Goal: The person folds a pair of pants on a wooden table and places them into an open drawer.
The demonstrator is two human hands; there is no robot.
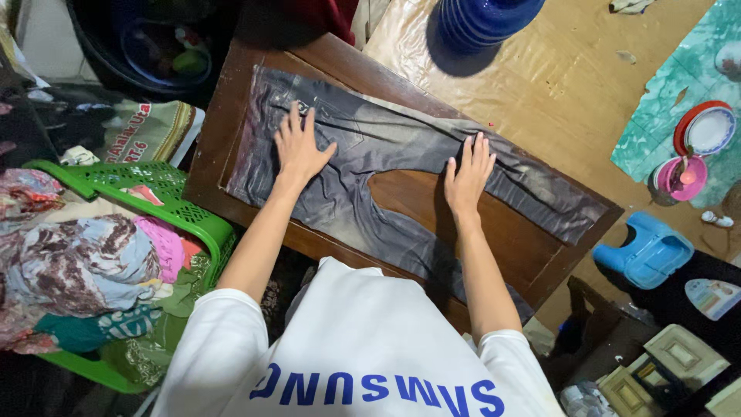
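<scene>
A pair of faded grey jeans (401,147) lies spread flat on a dark wooden table (540,262), legs apart, one leg running right and the other toward me. My left hand (297,147) presses flat on the seat near a back pocket, fingers spread. My right hand (467,174) rests flat on the upper leg, fingers together and extended. Neither hand grips anything.
A green laundry basket (185,208) heaped with colourful clothes stands at the left. A blue bucket (482,19) sits beyond the table. At the right lie a small blue plastic stool (648,251), plates (706,127) and a pink cup (679,177) on a green mat.
</scene>
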